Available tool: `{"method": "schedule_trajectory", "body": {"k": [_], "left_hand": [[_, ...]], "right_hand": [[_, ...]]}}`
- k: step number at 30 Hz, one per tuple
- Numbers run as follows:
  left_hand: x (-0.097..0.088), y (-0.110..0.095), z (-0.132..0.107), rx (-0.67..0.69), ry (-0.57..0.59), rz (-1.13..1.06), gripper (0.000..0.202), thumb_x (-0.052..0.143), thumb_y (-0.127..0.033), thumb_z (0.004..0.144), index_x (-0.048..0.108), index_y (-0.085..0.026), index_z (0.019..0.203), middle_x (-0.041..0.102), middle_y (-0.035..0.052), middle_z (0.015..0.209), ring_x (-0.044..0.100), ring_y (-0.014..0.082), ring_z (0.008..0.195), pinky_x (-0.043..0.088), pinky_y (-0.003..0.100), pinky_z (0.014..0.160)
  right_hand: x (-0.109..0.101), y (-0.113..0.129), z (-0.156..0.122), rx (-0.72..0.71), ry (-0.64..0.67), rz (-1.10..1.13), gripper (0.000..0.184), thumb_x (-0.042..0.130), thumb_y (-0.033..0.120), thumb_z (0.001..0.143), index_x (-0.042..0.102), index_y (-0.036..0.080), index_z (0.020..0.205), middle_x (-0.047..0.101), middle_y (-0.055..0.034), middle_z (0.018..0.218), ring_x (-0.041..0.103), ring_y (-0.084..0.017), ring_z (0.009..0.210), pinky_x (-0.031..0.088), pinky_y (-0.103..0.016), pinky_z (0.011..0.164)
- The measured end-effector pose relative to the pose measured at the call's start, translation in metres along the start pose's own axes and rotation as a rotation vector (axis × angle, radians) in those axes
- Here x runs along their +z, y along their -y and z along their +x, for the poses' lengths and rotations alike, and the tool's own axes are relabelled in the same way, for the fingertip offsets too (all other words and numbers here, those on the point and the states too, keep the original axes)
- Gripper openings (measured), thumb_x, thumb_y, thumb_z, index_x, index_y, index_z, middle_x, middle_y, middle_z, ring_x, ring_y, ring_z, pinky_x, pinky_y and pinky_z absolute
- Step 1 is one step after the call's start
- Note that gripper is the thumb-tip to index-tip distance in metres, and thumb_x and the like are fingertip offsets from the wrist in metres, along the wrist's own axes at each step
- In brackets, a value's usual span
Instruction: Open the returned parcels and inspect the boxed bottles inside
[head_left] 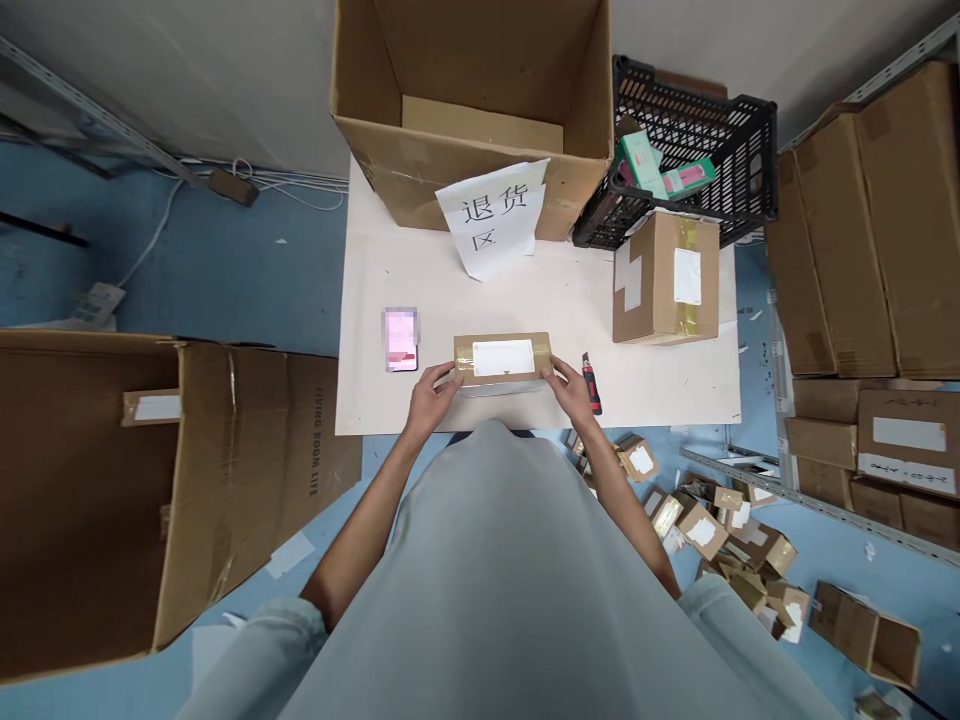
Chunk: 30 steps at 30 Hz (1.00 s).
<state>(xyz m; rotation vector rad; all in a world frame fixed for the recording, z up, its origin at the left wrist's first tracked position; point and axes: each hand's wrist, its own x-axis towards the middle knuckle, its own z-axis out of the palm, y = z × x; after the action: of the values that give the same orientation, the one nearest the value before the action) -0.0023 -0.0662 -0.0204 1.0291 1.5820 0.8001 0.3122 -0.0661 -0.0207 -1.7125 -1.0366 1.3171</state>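
A small brown cardboard box with a white label and clear tape at its ends is at the table's front edge. My left hand grips its left end, and my right hand grips its right end. Just right of my right hand lies a red and black box cutter. A phone with a lit pinkish screen rests on the table to the left of the box.
On the white table, a large open carton with a paper sign stands at the back. A taped box and black crate stand right. Another large carton is left; several parcels lie on the floor.
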Motion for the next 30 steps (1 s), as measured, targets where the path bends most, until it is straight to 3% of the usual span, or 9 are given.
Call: {"method": "schedule_trajectory", "body": {"k": [7,12,17,25,30], "left_hand": [[-0.002,0.022,-0.022,-0.071,0.041,-0.016,0.051,0.075,-0.055,0.093,0.074,-0.022,0.132,0.073,0.0137,0.147,0.064,0.0341,0.146,0.055,0.052,0.124],[0.006,0.022,-0.032,-0.100,0.019,-0.024,0.055,0.076,-0.047,0.093,0.068,-0.022,0.141,0.066,0.0149,0.159,0.063,0.0336,0.148,0.056,0.053,0.122],[0.017,-0.002,-0.045,0.035,0.077,0.021,0.047,0.072,-0.048,0.097,0.072,-0.024,0.137,0.062,0.0127,0.164,0.058,0.0317,0.154,0.052,0.051,0.126],[0.041,-0.058,-0.067,0.298,0.294,0.187,0.043,0.067,-0.045,0.103,0.072,-0.030,0.143,0.056,0.0061,0.171,0.048,0.0313,0.162,0.041,0.057,0.135],[0.057,-0.074,-0.072,0.356,0.416,0.274,0.047,0.065,-0.043,0.105,0.068,-0.029,0.150,0.048,0.0055,0.178,0.042,0.0338,0.166,0.038,0.060,0.136]], "right_hand": [[-0.012,-0.017,-0.021,0.018,-0.011,-0.040,0.068,0.077,0.071,0.091,0.081,0.022,0.138,0.076,-0.0127,0.150,0.065,-0.037,0.147,0.052,-0.056,0.128],[-0.012,-0.020,-0.023,0.033,-0.045,-0.063,0.067,0.074,0.070,0.094,0.080,0.021,0.140,0.074,-0.0136,0.152,0.067,-0.036,0.145,0.053,-0.055,0.126],[-0.015,-0.029,-0.018,0.007,-0.047,-0.098,0.064,0.072,0.069,0.095,0.080,0.022,0.138,0.077,-0.0124,0.147,0.069,-0.035,0.141,0.055,-0.052,0.123],[-0.050,-0.059,-0.005,0.021,-0.205,-0.129,0.073,0.067,0.072,0.093,0.079,0.019,0.141,0.075,-0.0144,0.150,0.065,-0.036,0.147,0.045,-0.056,0.131],[-0.060,-0.070,-0.002,0.059,-0.192,-0.146,0.080,0.070,0.073,0.090,0.072,0.021,0.152,0.070,-0.0118,0.159,0.061,-0.036,0.152,0.044,-0.056,0.131]]}}
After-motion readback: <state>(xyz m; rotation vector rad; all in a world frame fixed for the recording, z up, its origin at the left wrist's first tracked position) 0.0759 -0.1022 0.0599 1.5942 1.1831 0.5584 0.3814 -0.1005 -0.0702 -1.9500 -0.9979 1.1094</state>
